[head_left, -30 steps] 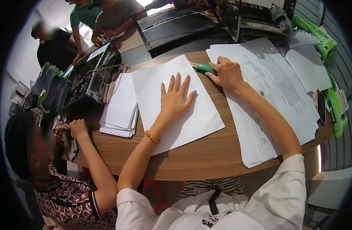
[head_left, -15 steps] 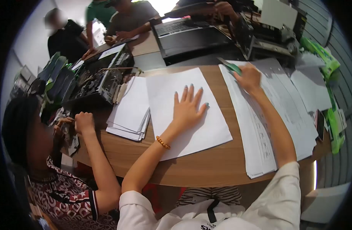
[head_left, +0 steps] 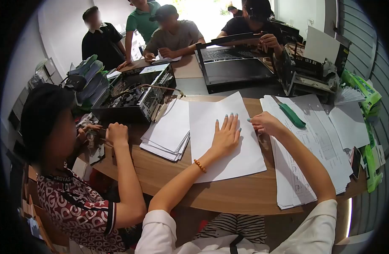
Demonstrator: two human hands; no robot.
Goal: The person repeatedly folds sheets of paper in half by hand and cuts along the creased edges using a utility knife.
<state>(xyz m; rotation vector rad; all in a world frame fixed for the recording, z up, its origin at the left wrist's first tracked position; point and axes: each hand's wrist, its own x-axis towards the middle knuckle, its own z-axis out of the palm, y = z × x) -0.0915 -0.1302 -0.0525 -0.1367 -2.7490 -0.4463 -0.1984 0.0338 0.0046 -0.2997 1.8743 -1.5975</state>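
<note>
Now the right hand (head_left: 267, 123), cutter (head_left: 293, 116) released, seemingly touches the sheet (head_left: 206, 129).

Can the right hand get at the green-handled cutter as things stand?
Likely yes: the cutter lies on top of the printed sheets, close to the right hand, and nothing visible covers it.

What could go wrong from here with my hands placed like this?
The green cutter lies loose on the printed sheets; a sweep of the right hand might knock it.
The white paper could slip if the left hand lifts.
The right fingertips, at its edge, might crease it.
</note>
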